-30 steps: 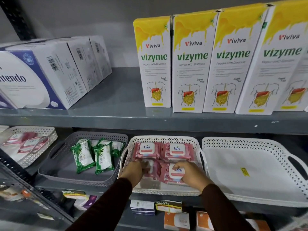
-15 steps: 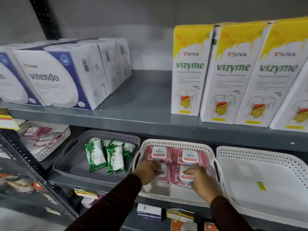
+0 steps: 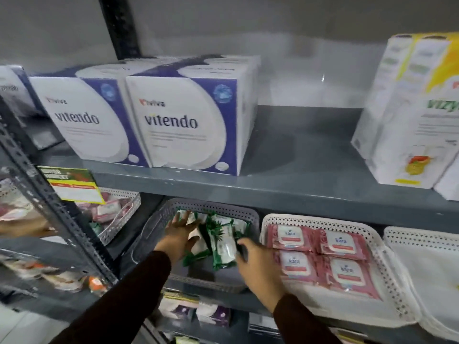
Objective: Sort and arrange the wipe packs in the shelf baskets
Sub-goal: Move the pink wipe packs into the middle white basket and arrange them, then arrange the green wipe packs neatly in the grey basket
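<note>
Several green wipe packs (image 3: 222, 242) lie jumbled in the grey basket (image 3: 213, 206) on the lower shelf. My left hand (image 3: 178, 234) lies flat on the left packs with fingers spread. My right hand (image 3: 258, 264) reaches in from the right, thumb and fingertips at the right edge of one green pack, not closed on it. Beside it, the white basket (image 3: 310, 220) holds pink Kara wipe packs (image 3: 342, 244) laid flat in two rows.
Another white basket (image 3: 422, 234) stands at the far right, and one with pink packs (image 3: 124, 212) at the left behind a grey upright post (image 3: 49, 194). The shelf board above carries Vitendo boxes (image 3: 173, 120) and a Vizyme box (image 3: 409, 120), leaving low headroom over the baskets.
Both hands left the pink packs in the white basket and moved left into the grey basket with the green packs. The view swung left with them.
</note>
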